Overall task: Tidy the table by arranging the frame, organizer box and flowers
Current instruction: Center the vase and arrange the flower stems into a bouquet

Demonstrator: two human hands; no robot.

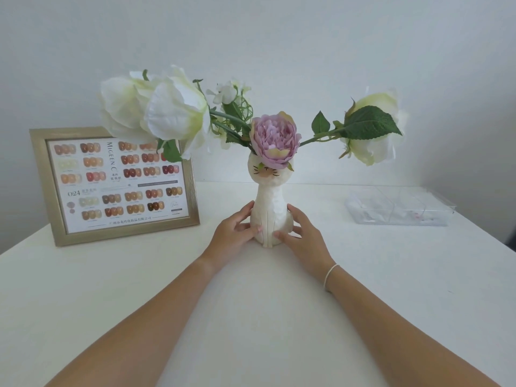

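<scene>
A white cat-shaped vase stands upright in the middle of the white table. It holds artificial flowers: a purple peony in front, large white blooms leaning left and another white bloom leaning right. My left hand and my right hand cup the vase's base from either side. A gold picture frame with a nail-colour chart stands at the back left. A clear plastic organizer box lies at the back right.
A plain white wall rises right behind the table. The table's left edge runs near the frame, its right edge just past the organizer box.
</scene>
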